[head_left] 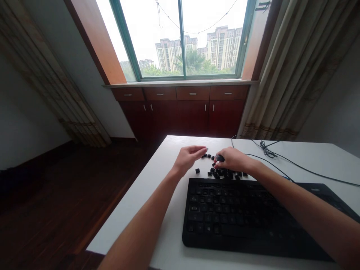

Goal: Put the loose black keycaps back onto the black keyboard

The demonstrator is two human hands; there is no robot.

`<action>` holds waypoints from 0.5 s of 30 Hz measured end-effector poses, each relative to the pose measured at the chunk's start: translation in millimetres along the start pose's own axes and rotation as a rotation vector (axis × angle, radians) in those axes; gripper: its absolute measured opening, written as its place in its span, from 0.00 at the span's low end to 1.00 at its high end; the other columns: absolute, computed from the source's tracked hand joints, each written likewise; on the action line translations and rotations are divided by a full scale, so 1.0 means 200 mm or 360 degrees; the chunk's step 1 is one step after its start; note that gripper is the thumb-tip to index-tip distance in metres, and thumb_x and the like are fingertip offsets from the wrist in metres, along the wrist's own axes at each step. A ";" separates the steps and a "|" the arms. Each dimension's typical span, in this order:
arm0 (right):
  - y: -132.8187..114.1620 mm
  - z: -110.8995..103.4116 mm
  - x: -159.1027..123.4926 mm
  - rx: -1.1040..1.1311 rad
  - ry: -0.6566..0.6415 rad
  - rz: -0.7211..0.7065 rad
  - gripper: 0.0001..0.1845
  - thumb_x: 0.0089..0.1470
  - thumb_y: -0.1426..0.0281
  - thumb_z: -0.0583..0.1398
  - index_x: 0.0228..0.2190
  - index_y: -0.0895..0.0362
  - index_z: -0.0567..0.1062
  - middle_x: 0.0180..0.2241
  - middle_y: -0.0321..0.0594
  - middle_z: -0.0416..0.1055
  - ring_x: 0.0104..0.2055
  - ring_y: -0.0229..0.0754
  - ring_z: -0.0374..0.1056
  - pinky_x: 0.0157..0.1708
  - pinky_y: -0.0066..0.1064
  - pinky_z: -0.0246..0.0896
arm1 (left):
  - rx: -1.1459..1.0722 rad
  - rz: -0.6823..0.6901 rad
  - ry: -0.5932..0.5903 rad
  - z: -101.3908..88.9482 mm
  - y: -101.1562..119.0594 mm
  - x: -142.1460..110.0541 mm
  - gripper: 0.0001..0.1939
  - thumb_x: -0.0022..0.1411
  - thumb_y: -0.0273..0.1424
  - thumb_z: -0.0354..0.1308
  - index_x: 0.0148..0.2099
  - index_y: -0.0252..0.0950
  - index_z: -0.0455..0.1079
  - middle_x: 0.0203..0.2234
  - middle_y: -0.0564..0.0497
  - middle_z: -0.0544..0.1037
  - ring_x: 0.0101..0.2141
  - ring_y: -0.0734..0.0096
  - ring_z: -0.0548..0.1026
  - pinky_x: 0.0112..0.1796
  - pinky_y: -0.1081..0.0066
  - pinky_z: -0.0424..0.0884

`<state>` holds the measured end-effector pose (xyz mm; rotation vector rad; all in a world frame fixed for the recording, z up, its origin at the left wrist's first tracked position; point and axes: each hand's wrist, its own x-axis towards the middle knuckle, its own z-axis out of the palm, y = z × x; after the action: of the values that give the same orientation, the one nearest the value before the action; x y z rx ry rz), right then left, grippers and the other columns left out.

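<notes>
A black keyboard [213, 221] lies on the white table, with some key positions looking bare on its left part. Behind its back edge is a loose heap of black keycaps [222, 173], and one keycap [197, 170] sits apart on the left. My left hand [189, 157] is raised over the table left of the heap, fingers pressed together; a tiny dark thing shows at the tips, too small to name. Above the keycaps, my right hand [232, 159] is closed around a small dark rounded object [219, 158], whose kind I cannot make out.
Black cables [267, 150] run in a loose tangle across the back right of the white table [146, 198]. Beyond the table stand a red-brown cabinet [194, 116] and a window. Curtains hang on both sides.
</notes>
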<state>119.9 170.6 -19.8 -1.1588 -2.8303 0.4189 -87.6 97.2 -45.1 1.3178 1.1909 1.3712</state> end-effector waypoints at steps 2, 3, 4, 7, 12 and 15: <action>0.01 0.00 0.01 0.0012 -0.0011 -0.0001 0.16 0.49 0.56 0.66 0.36 0.52 0.82 0.31 0.39 0.80 0.33 0.44 0.73 0.30 0.29 0.60 | -0.0344 -0.0122 -0.0007 -0.04 0.04 0.01 0.16 0.61 0.40 0.65 0.47 0.36 0.79 0.46 0.43 0.80 0.39 0.69 0.78 0.44 0.70 0.75; 0.01 0.00 0.01 0.0014 -0.0014 0.0000 0.15 0.49 0.56 0.66 0.36 0.52 0.82 0.32 0.40 0.80 0.33 0.44 0.73 0.30 0.29 0.60 | -0.0499 -0.0179 -0.0017 -0.06 0.05 0.01 0.15 0.63 0.39 0.64 0.47 0.35 0.78 0.47 0.43 0.79 0.38 0.72 0.78 0.43 0.71 0.75; 0.01 0.00 0.01 0.0014 -0.0014 0.0002 0.15 0.49 0.57 0.67 0.36 0.52 0.83 0.32 0.40 0.80 0.33 0.44 0.73 0.31 0.29 0.60 | -0.0636 -0.0232 -0.0028 -0.07 0.07 0.01 0.13 0.64 0.38 0.64 0.46 0.35 0.78 0.47 0.43 0.79 0.38 0.74 0.78 0.43 0.72 0.76; 0.01 0.00 0.02 0.0010 -0.0002 0.0008 0.15 0.49 0.57 0.67 0.36 0.53 0.83 0.32 0.42 0.80 0.33 0.45 0.74 0.31 0.30 0.60 | -0.0943 -0.0383 -0.0069 -0.10 0.08 0.00 0.09 0.65 0.33 0.63 0.43 0.32 0.78 0.45 0.43 0.79 0.36 0.76 0.77 0.41 0.74 0.77; 0.01 0.00 0.03 0.0026 0.0016 -0.0011 0.16 0.48 0.55 0.67 0.36 0.52 0.83 0.32 0.42 0.80 0.33 0.46 0.74 0.31 0.30 0.60 | -0.1191 -0.0503 -0.0077 -0.09 0.08 -0.01 0.07 0.64 0.28 0.63 0.43 0.30 0.77 0.42 0.43 0.80 0.34 0.76 0.77 0.38 0.76 0.78; 0.02 0.01 0.03 0.0038 0.0034 -0.0024 0.15 0.48 0.56 0.67 0.34 0.52 0.83 0.31 0.42 0.80 0.32 0.45 0.73 0.31 0.30 0.60 | -0.1236 -0.0508 -0.0064 -0.09 0.08 -0.01 0.07 0.65 0.27 0.62 0.43 0.29 0.77 0.42 0.43 0.80 0.34 0.76 0.77 0.37 0.77 0.78</action>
<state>118.1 176.0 -23.0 -1.1302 -2.8061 0.4353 -104.1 92.0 -28.8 0.5726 0.6767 1.3535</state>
